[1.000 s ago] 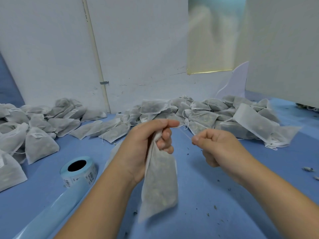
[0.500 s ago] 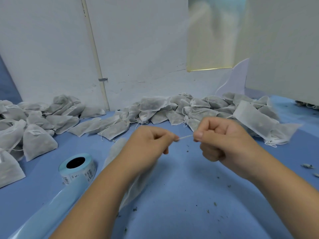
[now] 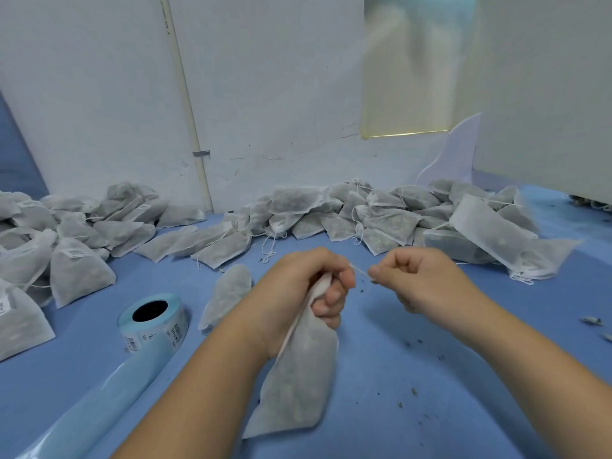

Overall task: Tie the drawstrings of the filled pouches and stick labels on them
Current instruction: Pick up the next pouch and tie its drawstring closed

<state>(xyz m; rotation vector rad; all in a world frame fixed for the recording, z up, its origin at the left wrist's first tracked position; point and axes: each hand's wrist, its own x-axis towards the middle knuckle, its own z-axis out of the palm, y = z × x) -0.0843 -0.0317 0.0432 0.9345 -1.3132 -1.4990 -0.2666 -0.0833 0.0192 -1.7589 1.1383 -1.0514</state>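
Cinching a filled pouch (image 3: 298, 385) shut

The left grip (image 3: 308, 286) clenches the pouch's gathered neck as an anchor, its body hanging below, while the right grip (image 3: 420, 279) pinches the drawstring (image 3: 361, 271) taut between them; the label roll (image 3: 154, 321) waits nearby.

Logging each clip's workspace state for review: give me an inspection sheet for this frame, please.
Surface: blue tabletop.
Job's things: filled pouch in hand, its drawstring stretched between the hands; label roll at left, liner trailing; labelled pouches far left; pile of pouches along the wall.
Clutter: dark crumbs scattered on the tabletop.
Hands: left hand grips the pouch neck; right hand pinches the drawstring.
Cables: nothing seen.
Surroundings: white wall with a thin pipe.
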